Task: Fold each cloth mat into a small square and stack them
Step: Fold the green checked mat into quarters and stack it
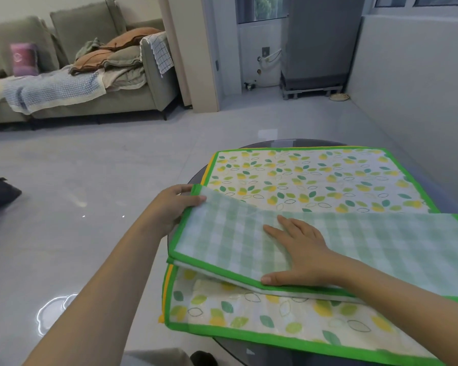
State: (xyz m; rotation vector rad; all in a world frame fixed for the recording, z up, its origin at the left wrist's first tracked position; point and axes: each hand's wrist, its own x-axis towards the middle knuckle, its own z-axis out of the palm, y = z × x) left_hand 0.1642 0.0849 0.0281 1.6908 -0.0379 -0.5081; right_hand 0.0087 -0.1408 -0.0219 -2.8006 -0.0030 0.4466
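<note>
Head view looks down on a green-bordered cloth mat [315, 180] with a leaf print, spread on a dark round table [249, 352] at about 4 o'clock in the picture. Its checked underside is folded over across the middle. Left hand [175, 207] pinches the folded flap's 9 o'clock corner, thumb on top, fingers curled beneath. Right hand [299, 252] lies flat on the flap, fingers straight and slightly spread, thumb along the near edge. At 11 o'clock stands a sofa [77, 83].
</note>
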